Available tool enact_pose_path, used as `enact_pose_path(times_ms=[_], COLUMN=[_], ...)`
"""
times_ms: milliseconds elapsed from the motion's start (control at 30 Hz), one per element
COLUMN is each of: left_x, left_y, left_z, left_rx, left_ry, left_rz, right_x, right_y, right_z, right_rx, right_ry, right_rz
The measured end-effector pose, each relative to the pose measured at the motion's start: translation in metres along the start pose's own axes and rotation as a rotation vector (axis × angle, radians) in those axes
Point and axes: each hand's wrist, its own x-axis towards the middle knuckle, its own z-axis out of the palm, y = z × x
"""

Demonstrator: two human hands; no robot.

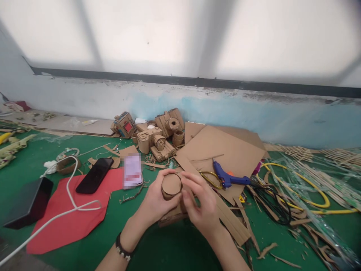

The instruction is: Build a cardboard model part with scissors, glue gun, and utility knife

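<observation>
Short round brown cardboard drum (pixel 171 185) sits up off the mat, just left of the blue hot-glue gun (pixel 229 177). Left hand (pixel 155 203) wraps around it, probably to steady it. Right hand (pixel 200 206) pinches its side wall, seemingly pressing a seam flat.

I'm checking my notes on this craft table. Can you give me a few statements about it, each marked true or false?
1. The left hand and right hand together hold a round cardboard cylinder. True.
2. The blue glue gun is gripped in the right hand. False: it lies on the cardboard sheet, apart from both hands.
3. A black phone lies partly on the red paper. True.
4. The cardboard model cameras sit right beside the person's wrists. False: they stand farther back, near the wall.
</observation>
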Motion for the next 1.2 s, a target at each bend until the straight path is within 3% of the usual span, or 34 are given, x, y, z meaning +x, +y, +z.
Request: enact_pose_path(times_ms=[67, 300, 467, 1067, 1200], left_x=[-0.001, 0.002, 0.003, 0.005, 0.006], left_y=[-0.001, -0.004, -0.007, 0.004, 0.004], left_z=[0.001, 0.002, 0.002, 0.002, 0.002], left_rx=[0.023, 0.042, 0.06, 0.093, 0.094], left_ry=[0.021, 0.031, 0.02, 0.039, 0.047], left_rz=[0.01, 0.01, 0.027, 0.023, 0.019], right_x=[0.0, -0.004, -0.011, 0.001, 0.004], right_y=[0.003, 0.004, 0.008, 0.003, 0.0], right_z=[-0.003, 0.005, 0.01, 0.005, 0.002], right_rx=[-0.004, 0.063, 0.107, 0.176, 0.107], right_ry=[0.029, -0.091, -0.08, -0.161, -0.139], right_rz=[0.049, 0.089, 0.135, 0.218, 0.172])
